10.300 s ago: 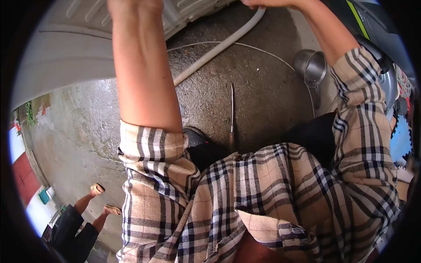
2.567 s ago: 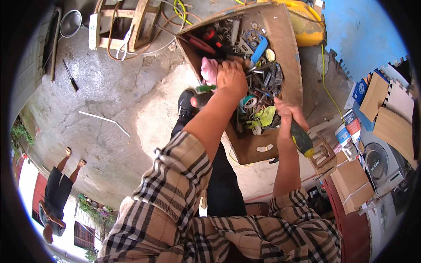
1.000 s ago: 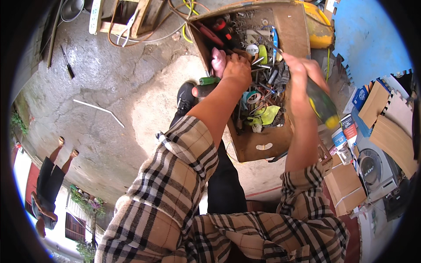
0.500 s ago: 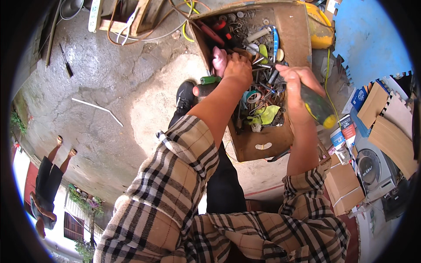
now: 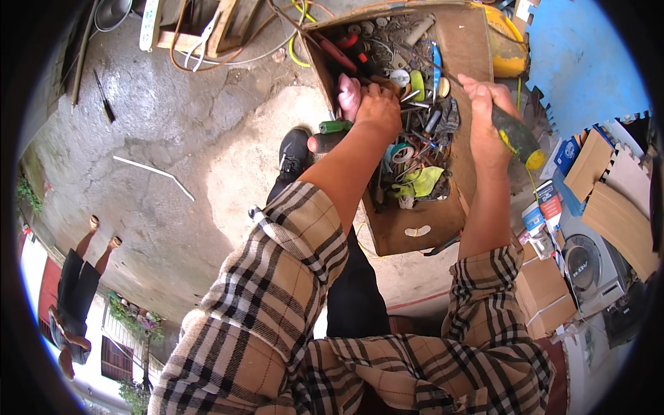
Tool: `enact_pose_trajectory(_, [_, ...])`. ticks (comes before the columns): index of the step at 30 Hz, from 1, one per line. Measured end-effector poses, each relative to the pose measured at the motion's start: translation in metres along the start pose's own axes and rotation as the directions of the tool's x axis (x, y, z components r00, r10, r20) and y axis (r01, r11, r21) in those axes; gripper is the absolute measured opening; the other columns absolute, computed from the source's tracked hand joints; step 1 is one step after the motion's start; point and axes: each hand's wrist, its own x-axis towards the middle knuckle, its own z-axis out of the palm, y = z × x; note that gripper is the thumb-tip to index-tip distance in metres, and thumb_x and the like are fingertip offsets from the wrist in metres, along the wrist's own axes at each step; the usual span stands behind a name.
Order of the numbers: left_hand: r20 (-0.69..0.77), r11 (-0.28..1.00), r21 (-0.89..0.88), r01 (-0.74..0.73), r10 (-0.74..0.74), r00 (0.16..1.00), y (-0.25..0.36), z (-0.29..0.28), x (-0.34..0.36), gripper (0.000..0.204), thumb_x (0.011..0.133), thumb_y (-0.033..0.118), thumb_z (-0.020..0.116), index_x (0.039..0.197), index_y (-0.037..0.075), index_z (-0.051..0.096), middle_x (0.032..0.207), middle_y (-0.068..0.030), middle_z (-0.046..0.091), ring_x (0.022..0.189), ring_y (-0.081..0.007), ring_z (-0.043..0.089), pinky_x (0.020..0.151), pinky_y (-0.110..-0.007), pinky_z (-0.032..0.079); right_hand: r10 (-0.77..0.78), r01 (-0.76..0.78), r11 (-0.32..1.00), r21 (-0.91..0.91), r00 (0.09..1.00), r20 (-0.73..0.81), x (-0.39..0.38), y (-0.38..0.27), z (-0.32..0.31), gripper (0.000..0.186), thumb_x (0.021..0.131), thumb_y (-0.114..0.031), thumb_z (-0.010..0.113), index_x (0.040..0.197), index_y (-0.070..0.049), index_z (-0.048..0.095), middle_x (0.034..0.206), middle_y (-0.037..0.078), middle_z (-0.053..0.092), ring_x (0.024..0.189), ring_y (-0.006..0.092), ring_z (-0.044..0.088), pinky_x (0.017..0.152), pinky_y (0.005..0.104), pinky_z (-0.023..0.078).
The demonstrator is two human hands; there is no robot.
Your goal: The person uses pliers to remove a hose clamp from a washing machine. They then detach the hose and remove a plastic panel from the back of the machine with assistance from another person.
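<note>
A wooden box [image 5: 462, 34] full of loose tools and small hardware stands in front of me. My right hand [image 5: 492, 114] grips a screwdriver by its black and yellow handle [image 5: 517, 140]; the thin shaft slants to the far left over the box. My left hand [image 5: 377, 109] reaches into the box's left side with curled fingers, their tips hidden among the contents. Right beside it lie a pink bundle [image 5: 348, 95] and a green tool handle [image 5: 335, 126]. Farther in are a blue-handled tool [image 5: 436, 68], a white cylinder [image 5: 420, 31] and a teal tape roll [image 5: 400, 153].
A yellow-green cloth [image 5: 423, 182] lies in the box's near part. Blue foam mats [image 5: 588, 62], cardboard [image 5: 543, 290] and a grey appliance [image 5: 588, 266] crowd the right. On the left floor are a thin black-handled tool [image 5: 105, 104] and a white strip [image 5: 155, 173]. Another person [image 5: 75, 287] stands far left.
My right hand has moved right with the screwdriver, its shaft swinging off the middle of the box. The white cylinder lies farther away and a pale disc shows. My left hand has barely shifted.
</note>
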Motion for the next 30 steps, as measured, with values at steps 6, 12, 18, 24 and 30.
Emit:
enact_pose_trajectory(6, [0.018, 1.0, 0.007, 0.006, -0.006, 1.0, 0.0, -0.002, -0.001, 0.035, 0.082, 0.017, 0.048, 0.114, 0.008, 0.059, 0.115, -0.0058, 0.058, 0.111, -0.0256, 0.048, 0.092, -0.04, 0.036, 0.065, -0.053, 0.959, -0.278, 0.997, 0.033, -0.016, -0.031, -0.02, 0.015, 0.089, -0.006, 0.049, 0.085, 0.005, 0.058, 0.09, 0.016, 0.067, 0.087, 0.0215, 0.064, 0.082, 0.0334, 0.05])
enact_pose_trajectory(12, [0.024, 1.0, -0.002, -0.01, 0.01, 1.0, 0.0, -0.005, -0.003, 0.035, 0.082, 0.018, 0.048, 0.115, 0.008, 0.058, 0.116, -0.0059, 0.058, 0.111, -0.0255, 0.048, 0.093, -0.04, 0.036, -0.068, 0.065, 0.986, -0.154, 0.998, -0.013, -0.013, -0.051, -0.019, 0.015, 0.089, -0.002, 0.045, 0.086, 0.005, 0.057, 0.093, 0.019, 0.066, 0.088, 0.0224, 0.064, 0.085, 0.0346, 0.048])
enact_pose_trajectory(18, [0.019, 1.0, 0.012, -0.011, 0.011, 1.0, 0.0, -0.004, -0.001, 0.036, 0.083, 0.017, 0.047, 0.116, 0.007, 0.057, 0.116, -0.0064, 0.057, 0.111, -0.0252, 0.048, 0.092, -0.04, 0.036, -0.037, 0.037, 0.999, -0.001, 0.999, -0.011, 0.008, -0.007, 0.023, 0.015, 0.084, -0.012, 0.06, 0.09, -0.003, 0.07, 0.082, 0.009, 0.066, 0.073, 0.0178, 0.061, 0.069, 0.0298, 0.048])
enact_pose_trajectory(24, [0.015, 1.0, -0.019, -0.007, 0.007, 1.0, 0.0, -0.002, -0.002, 0.035, 0.084, 0.017, 0.046, 0.116, 0.007, 0.056, 0.117, -0.0065, 0.057, 0.112, -0.0245, 0.047, 0.093, -0.039, 0.035, -0.035, 0.018, 0.995, -0.095, 0.983, -0.178, 0.006, 0.003, 0.003, 0.015, 0.084, -0.012, 0.058, 0.085, 0.0, 0.067, 0.079, 0.01, 0.067, 0.072, 0.0187, 0.061, 0.07, 0.0305, 0.048])
enact_pose_trajectory(30, [0.019, 0.985, 0.17, -0.008, 0.004, 1.0, 0.007, -0.009, -0.002, 0.046, 0.089, 0.019, 0.041, 0.131, 0.001, 0.045, 0.132, -0.0127, 0.048, 0.121, -0.0304, 0.042, 0.103, -0.046, 0.027, 0.083, -0.101, 0.988, -0.118, 0.985, -0.149, -0.012, 0.001, -0.015, 0.017, 0.086, -0.012, 0.053, 0.084, 0.004, 0.061, 0.087, 0.013, 0.069, 0.078, 0.0192, 0.064, 0.076, 0.0321, 0.049])
